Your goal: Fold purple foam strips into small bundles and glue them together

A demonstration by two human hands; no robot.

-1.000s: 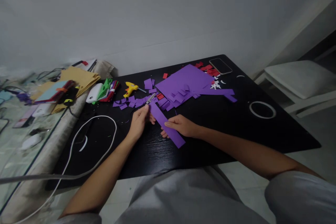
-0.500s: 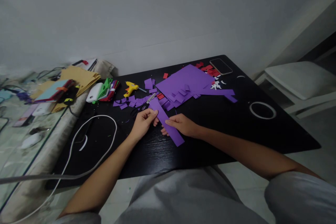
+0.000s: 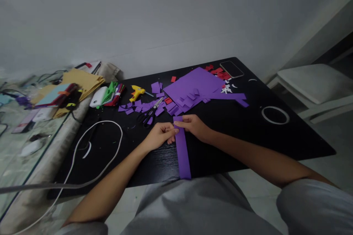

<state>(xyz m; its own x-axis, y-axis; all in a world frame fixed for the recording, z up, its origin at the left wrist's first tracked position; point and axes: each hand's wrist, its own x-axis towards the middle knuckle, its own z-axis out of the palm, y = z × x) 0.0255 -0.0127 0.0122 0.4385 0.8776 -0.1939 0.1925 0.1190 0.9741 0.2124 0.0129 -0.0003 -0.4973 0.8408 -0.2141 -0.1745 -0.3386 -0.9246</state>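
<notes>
A purple strip [image 3: 183, 154] of paper is held up at its far end over the near part of the black table [image 3: 228, 147], its long side running down toward the person's lap; whether its lower end touches the table I cannot tell. The left hand [image 3: 162, 134] pinches it from the left, thumb laid on the face and fingers curled at the edge. The right hand [image 3: 195, 127] nips it close to the top end, thumb on the face and fingers behind, so both grips are closed on the paper, with the fingertips of the two hands near each other.

Just beyond the left hand lie black-handled scissors [image 3: 149, 115], blades parted a little and pointing away, among small purple pieces [image 3: 141, 106]. Past the right hand is a large purple sheet [image 3: 197, 80] with more small pieces on its near edge. Narrow purple offcuts [image 3: 227, 96] lie at its right, red scraps [image 3: 220, 73] and white scraps [image 3: 227, 88] near its far right side, and a phone [image 3: 232, 69] beyond those. A yellow glue gun [image 3: 136, 93] rests behind the left pieces, and a white cable [image 3: 120, 142] loops over the left of the table
</notes>
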